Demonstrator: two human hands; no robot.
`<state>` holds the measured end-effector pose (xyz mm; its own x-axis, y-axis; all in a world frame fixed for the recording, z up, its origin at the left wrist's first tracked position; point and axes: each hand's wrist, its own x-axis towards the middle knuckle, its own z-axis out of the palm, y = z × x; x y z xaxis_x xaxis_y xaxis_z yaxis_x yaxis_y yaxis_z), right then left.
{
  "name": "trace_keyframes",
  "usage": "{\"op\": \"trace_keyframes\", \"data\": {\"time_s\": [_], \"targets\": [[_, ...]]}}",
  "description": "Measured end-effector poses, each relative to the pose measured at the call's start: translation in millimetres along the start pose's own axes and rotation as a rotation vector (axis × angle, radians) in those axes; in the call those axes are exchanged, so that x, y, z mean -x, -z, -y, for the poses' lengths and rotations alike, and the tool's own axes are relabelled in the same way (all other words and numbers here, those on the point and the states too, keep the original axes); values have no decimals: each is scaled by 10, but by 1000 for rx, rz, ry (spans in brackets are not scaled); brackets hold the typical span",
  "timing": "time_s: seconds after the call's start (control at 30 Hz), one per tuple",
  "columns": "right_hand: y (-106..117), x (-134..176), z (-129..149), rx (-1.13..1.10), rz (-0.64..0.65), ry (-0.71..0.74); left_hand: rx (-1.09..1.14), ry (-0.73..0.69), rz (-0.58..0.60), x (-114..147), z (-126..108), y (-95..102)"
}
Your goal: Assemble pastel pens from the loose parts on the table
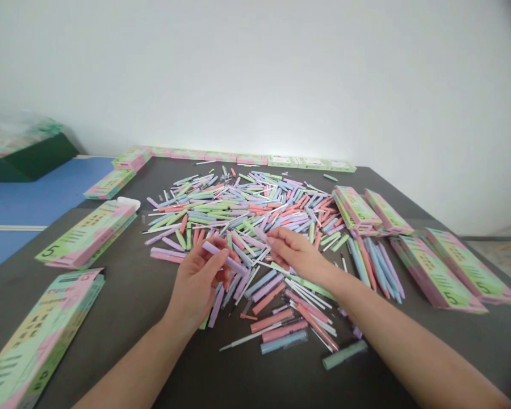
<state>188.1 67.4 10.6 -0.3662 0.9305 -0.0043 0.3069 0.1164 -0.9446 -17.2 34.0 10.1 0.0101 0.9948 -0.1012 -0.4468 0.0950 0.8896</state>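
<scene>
My left hand (pixel 200 279) is closed around a lilac pen barrel (pixel 225 258), which slants down to the right across the fingers. My right hand (pixel 296 253) is pinched at the fingertips, with a small lilac pen part (pixel 260 234) at them. Both hands are above the near side of a wide pile of loose pen parts (pixel 238 210) in green, blue, lilac and coral. White refills (pixel 309 295) lie below my right hand, beside coral barrels (pixel 276 326). Several pens (pixel 381 267) lie side by side to the right of my right wrist.
Printed pen boxes (pixel 87 233) lie along the left side of the dark table (pixel 123 341). More boxes (pixel 440 270) lie at the right, and a row of boxes (pixel 251 160) lines the back edge by the wall. A dark green bin (pixel 29 159) stands on a blue surface at far left.
</scene>
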Motion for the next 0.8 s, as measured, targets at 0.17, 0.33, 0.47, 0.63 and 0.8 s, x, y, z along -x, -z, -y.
{"op": "trace_keyframes", "data": {"time_s": [0.17,0.33,0.47,0.63,0.8], "targets": [[-359,51,190,9,101,73,-13,56,58,-6,39,12],[-290,23,211,166,114,178,-51,23,12,-5,32,12],[72,-106,-12,639,-154,78,-19,8,-77,-23,9,1],[391,-185,-347,872,-262,-37,-19,7,-98,-29,-7,-21],[222,-175,-438,1001,-139,-49,-8,1,-108,-16,-2,-22]]}}
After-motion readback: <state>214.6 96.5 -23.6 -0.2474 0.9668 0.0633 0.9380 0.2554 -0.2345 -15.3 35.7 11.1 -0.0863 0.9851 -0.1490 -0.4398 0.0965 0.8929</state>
